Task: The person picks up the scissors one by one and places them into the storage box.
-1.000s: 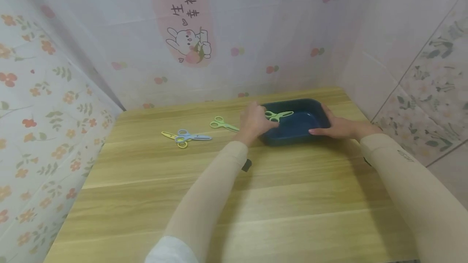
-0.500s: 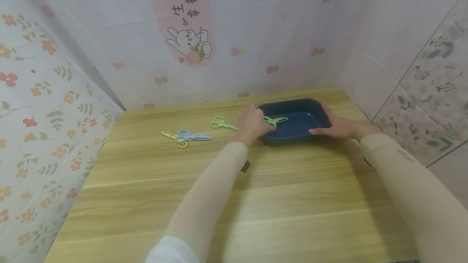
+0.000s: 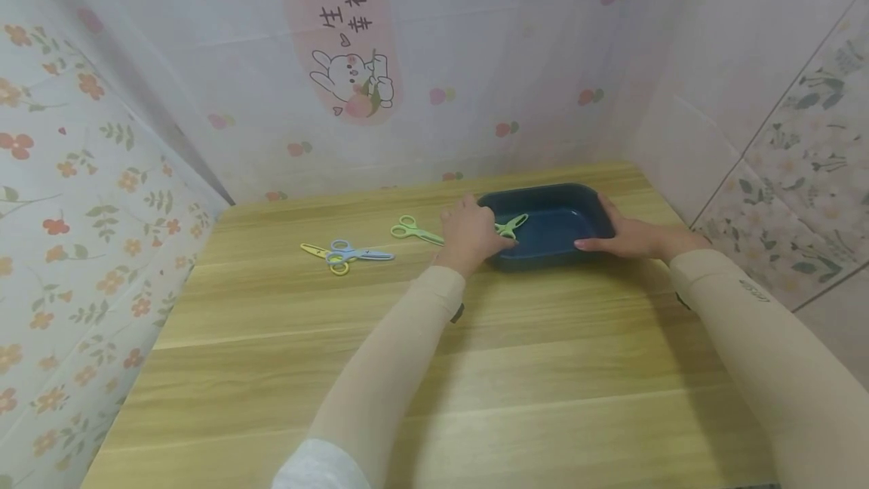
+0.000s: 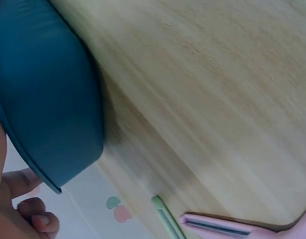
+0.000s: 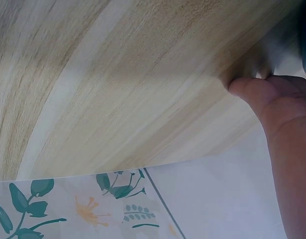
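My left hand is over the left end of a dark blue plastic bin. It pinches light green scissors just inside the wall; the hand covers their handles. At the other end my right hand grips the bin, thumb over the front rim and fingers at the outer side. Left of my left hand lie other green scissors, their tip hidden behind it. Farther left, blue scissors lie across yellow scissors. Pink scissors show in the left wrist view.
The bin stands near the back right of a wooden table. A patterned cloth hangs behind the back edge. Floral panels rise along the left and right sides.
The green scissors in my left hand have shifted left and lower in the bin, and more of them is now covered by the hand. My right hand has stayed on the bin.
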A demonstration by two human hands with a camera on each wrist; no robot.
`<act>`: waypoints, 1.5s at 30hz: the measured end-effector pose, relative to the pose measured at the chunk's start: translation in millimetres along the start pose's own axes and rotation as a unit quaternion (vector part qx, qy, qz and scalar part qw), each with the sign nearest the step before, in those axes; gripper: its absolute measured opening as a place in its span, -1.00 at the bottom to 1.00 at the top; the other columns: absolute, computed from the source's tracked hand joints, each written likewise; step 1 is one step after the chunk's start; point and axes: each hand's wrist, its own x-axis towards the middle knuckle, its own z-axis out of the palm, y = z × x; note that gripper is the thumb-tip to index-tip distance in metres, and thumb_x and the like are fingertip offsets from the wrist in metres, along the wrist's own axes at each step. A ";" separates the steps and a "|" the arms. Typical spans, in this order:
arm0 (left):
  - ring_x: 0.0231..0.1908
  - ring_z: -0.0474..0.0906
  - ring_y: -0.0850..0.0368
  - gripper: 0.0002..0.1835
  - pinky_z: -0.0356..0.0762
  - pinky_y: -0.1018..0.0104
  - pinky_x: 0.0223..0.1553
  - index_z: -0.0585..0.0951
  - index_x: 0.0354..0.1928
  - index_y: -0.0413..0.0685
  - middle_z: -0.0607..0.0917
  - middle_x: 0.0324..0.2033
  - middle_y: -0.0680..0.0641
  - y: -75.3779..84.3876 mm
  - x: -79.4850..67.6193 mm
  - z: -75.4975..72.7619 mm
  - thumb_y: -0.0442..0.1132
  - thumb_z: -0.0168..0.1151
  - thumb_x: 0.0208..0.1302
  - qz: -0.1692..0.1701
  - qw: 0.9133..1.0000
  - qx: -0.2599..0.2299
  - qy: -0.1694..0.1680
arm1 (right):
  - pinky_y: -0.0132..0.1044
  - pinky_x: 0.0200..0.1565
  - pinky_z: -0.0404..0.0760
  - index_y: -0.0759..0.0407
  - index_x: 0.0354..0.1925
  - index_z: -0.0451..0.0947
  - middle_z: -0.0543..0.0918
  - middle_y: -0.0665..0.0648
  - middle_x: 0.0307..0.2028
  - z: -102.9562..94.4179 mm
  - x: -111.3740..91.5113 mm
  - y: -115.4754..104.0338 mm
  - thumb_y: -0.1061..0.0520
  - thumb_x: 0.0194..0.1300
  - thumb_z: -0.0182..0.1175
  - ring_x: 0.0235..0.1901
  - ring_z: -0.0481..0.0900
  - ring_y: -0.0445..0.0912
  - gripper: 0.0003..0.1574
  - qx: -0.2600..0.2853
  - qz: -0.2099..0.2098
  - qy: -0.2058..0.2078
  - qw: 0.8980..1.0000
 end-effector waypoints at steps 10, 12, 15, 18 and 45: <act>0.20 0.49 0.03 -0.11 0.47 -0.12 0.20 0.76 -0.07 0.21 0.61 0.19 -0.07 4.3 -4.4 -5.2 0.80 0.21 -0.08 -0.002 0.998 0.057 -0.011 | 0.58 0.47 0.09 0.15 0.61 -0.83 -0.25 0.73 0.58 -1.4 -1.2 -7.5 -0.55 0.40 0.15 0.51 -0.03 0.71 0.63 0.006 0.001 -0.001 1.000; 0.22 0.49 0.03 -0.05 0.48 -0.13 0.20 0.75 0.00 0.22 0.61 0.22 -0.06 4.0 -3.5 -5.6 0.83 0.16 -0.09 0.000 0.997 0.070 -0.019 | 0.58 0.47 0.08 0.16 0.61 -0.82 -0.25 0.74 0.58 -1.5 -1.5 -8.5 -0.55 0.40 0.14 0.50 -0.03 0.71 0.64 0.004 0.002 -0.001 1.000; 0.20 0.50 0.05 -0.05 0.50 -0.09 0.17 0.75 -0.03 0.22 0.63 0.20 -0.03 2.6 -1.0 -6.8 0.84 0.15 -0.10 0.003 0.998 0.065 -0.026 | 0.58 0.47 0.09 0.17 0.61 -0.82 -0.23 0.75 0.57 -1.4 -1.8 -9.8 -0.56 0.40 0.14 0.50 -0.02 0.71 0.64 0.002 0.003 -0.003 1.000; 0.14 0.51 0.06 -0.13 0.52 -0.07 0.15 0.73 -0.22 0.22 0.64 0.11 0.00 0.6 2.9 -11.3 0.83 0.17 -0.11 0.005 0.999 0.046 -0.021 | 0.59 0.46 0.09 0.17 0.61 -0.82 -0.23 0.75 0.57 -0.3 -0.2 -7.6 -0.56 0.40 0.14 0.50 -0.03 0.72 0.64 0.005 0.003 -0.002 1.000; 0.52 0.21 -0.11 0.05 0.35 -0.26 0.42 0.64 0.33 0.22 0.22 0.60 -0.12 -65.6 -69.9 -106.8 0.69 0.42 -0.15 -0.012 0.997 -0.070 0.043 | 0.61 0.45 0.08 0.07 0.61 -0.86 -0.31 0.71 0.59 1.6 0.3 1.2 -0.55 0.42 0.13 0.51 -0.07 0.71 0.61 0.016 0.000 -0.004 1.000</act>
